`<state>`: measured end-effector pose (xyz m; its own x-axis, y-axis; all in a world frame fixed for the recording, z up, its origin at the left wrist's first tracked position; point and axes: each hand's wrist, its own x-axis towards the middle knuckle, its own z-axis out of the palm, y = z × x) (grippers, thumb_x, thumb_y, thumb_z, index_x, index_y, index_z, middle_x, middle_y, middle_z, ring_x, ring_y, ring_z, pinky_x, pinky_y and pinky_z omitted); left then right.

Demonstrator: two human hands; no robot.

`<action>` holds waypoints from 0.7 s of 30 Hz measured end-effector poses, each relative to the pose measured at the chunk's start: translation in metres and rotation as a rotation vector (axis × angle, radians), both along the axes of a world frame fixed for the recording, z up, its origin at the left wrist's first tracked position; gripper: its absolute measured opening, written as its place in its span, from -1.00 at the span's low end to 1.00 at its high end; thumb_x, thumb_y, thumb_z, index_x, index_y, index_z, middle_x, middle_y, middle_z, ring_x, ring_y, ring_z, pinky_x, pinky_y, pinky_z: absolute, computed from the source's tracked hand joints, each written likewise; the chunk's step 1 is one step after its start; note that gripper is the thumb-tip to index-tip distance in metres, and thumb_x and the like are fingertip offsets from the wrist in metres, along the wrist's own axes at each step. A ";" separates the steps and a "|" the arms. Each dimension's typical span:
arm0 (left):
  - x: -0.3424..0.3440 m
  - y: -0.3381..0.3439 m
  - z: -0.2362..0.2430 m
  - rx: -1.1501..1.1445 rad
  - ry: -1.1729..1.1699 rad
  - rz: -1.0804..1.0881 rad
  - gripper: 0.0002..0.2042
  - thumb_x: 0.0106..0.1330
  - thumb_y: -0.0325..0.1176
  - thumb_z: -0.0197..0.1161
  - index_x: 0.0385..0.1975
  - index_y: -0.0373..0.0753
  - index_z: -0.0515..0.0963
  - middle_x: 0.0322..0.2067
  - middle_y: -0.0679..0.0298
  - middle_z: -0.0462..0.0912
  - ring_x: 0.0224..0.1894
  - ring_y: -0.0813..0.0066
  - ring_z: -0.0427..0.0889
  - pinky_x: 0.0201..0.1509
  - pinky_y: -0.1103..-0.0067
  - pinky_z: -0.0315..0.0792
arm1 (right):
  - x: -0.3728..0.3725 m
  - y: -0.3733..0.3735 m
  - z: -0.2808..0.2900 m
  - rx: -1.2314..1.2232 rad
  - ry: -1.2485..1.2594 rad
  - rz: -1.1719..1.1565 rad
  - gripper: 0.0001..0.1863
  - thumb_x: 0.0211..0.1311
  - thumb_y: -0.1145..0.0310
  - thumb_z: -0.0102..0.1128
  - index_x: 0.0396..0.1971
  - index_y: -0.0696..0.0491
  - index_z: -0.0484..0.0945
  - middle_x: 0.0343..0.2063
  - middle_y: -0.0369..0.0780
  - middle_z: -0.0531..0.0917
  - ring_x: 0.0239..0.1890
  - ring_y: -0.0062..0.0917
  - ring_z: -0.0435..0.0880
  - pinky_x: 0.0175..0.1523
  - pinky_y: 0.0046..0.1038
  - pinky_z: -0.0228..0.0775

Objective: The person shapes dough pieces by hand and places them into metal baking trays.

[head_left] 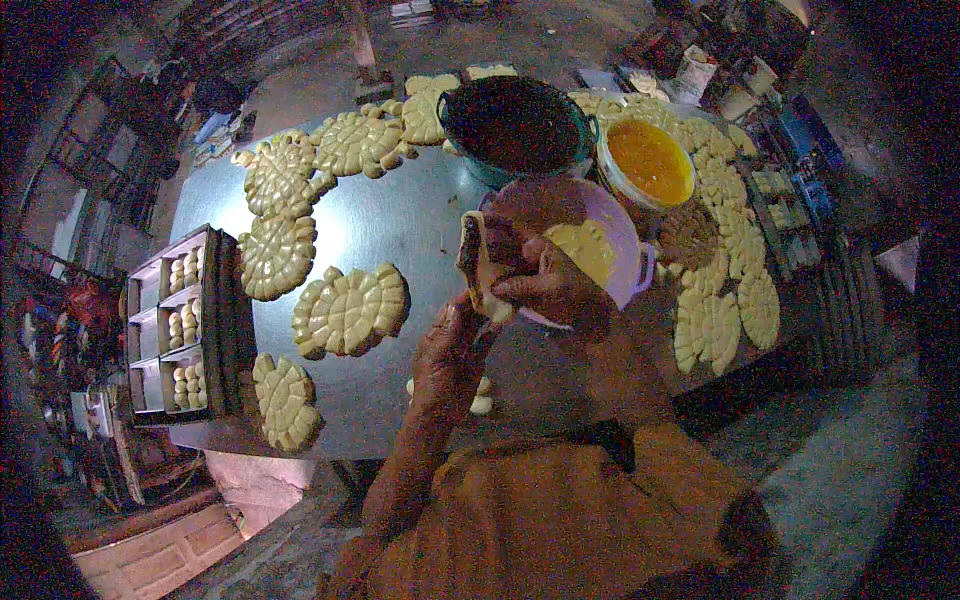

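Over the near middle of the metal table, both my hands hold one flattened piece of dough with a dark filling on it. My left hand supports its lower end with closed fingers. My right hand pinches its side, partly in front of a lilac basin that contains a pale yellow mass. Behind the basin stands a dark green tub with a dark brown mass inside. Small dough pieces lie on the table just right of my left wrist, partly hidden.
Shaped, segmented dough pieces lie along the left, and more crowd the right edge. A white bucket of orange-yellow liquid stands beside the tub. Stacked trays with small dough balls are at the left edge. A brown lump sits right of the basin.
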<state>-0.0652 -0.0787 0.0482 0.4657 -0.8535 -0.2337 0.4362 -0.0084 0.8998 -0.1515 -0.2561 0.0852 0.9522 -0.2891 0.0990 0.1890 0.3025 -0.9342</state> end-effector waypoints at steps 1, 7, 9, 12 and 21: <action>-0.002 0.009 0.003 0.035 0.007 0.016 -0.59 0.52 -0.07 0.08 0.20 -0.20 0.43 0.12 0.28 0.55 0.21 0.40 0.48 0.31 0.34 0.30 | -0.004 0.012 -0.001 0.055 0.029 0.005 -0.10 0.08 0.51 0.40 0.42 -0.03 0.13 0.11 -0.18 0.57 0.16 -0.35 0.57 0.19 -0.30 0.51; -0.002 0.044 0.013 0.074 0.585 -0.108 -0.63 0.51 -0.02 0.08 0.07 -0.17 0.45 -0.07 0.23 0.60 -0.22 0.32 0.63 -0.27 0.40 0.53 | -0.037 0.065 -0.039 0.281 0.032 -0.209 -0.20 0.10 0.63 0.25 0.39 0.03 0.20 0.17 -0.16 0.53 0.22 -0.34 0.54 0.29 -0.29 0.44; 0.006 0.058 -0.001 -0.087 0.733 -0.147 -0.63 0.51 0.00 0.06 0.07 -0.16 0.44 -0.09 0.19 0.60 -0.33 0.25 0.64 -0.41 0.36 0.55 | -0.037 0.081 -0.059 0.354 -0.008 -0.270 -0.23 0.10 0.65 0.21 0.37 0.03 0.25 0.17 -0.15 0.53 0.21 -0.33 0.54 0.29 -0.29 0.45; 0.016 0.074 0.002 -0.264 0.837 -0.199 -0.63 0.51 0.00 0.05 0.06 -0.15 0.43 -0.09 0.15 0.60 -0.30 0.22 0.65 -0.34 0.31 0.60 | -0.036 0.108 -0.061 0.276 0.069 -0.345 -0.31 0.10 0.63 0.23 0.30 0.03 0.36 0.20 -0.14 0.50 0.22 -0.30 0.53 0.29 -0.27 0.46; 0.029 0.097 0.028 -0.004 -0.158 0.128 -0.80 0.31 -0.40 0.35 -0.16 -0.29 0.52 -0.19 0.26 0.63 -0.12 0.51 0.61 0.02 0.51 0.51 | -0.041 0.156 -0.025 -1.546 0.156 -0.400 -0.49 0.14 0.49 0.31 0.15 -0.07 0.59 0.17 -0.11 0.52 0.18 -0.26 0.56 0.15 -0.29 0.57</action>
